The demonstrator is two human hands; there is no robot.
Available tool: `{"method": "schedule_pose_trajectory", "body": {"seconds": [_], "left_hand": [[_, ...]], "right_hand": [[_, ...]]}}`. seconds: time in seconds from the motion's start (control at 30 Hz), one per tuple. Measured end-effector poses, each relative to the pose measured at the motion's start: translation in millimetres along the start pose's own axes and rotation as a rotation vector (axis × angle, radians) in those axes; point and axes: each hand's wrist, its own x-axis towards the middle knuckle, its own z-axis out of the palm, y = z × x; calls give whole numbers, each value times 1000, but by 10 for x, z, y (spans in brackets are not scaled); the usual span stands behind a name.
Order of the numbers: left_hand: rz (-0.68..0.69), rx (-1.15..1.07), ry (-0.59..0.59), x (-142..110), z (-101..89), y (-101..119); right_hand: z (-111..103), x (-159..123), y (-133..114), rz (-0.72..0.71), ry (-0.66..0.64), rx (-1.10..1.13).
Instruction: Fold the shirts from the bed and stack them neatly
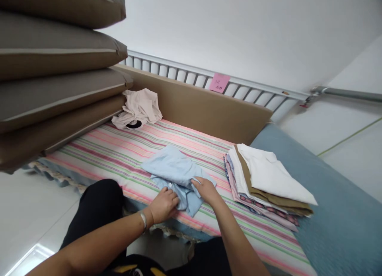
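A light blue garment [174,168] lies crumpled on the striped sheet [119,152] near the bed's front edge. My left hand [163,204], with a silver bracelet at the wrist, has its fingers curled on the garment's near edge. Just to its right, my right hand [205,188] pinches a fold of the same blue cloth. To the right of both hands sits a stack of folded clothes [268,180], white on top, brown and patterned pieces beneath.
A crumpled pale pink garment [139,108] lies at the bed's far left corner. Brown cushions [56,77] are piled high on the left. A brown board [205,107] and a white rail with a pink note [219,82] line the back. Blue bedding [334,212] covers the right.
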Motion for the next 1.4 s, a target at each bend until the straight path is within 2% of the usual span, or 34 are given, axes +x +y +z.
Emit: {"method": "schedule_pose_trajectory", "body": {"seconds": [0.17,0.3,0.57,0.63,0.73,0.87,1.0,1.13,1.23,1.4], "left_hand": [[54,-78,7,-98,12,45],[-46,-100,72,42,-37,7],[-166,-33,-22,233,156,35],[-189,-51,-47,240,153,23],[-164,-124,-63,193,90,-38],[-112,-222,7,23,-24,-183],[-198,-209,91,-123,-63,-352],[-288,-112,143,-111,-30,-457],[-312,-55,121,-18,-28,-469],[-336,-13,12,171,-40,-507]], "right_hand": [[2,16,7,-8,6,-14],[-12,14,-16,-11,10,-27],[-106,-33,-198,-3,51,-92],[-61,-92,-221,-19,54,-108],[124,-232,-181,-52,79,-150],[321,-361,-57,-46,131,-98],[140,-250,-66,-14,183,-28],[-137,-30,-215,-15,207,-58],[-206,70,-305,-21,224,-84],[-168,75,-316,-26,245,-90]]}}
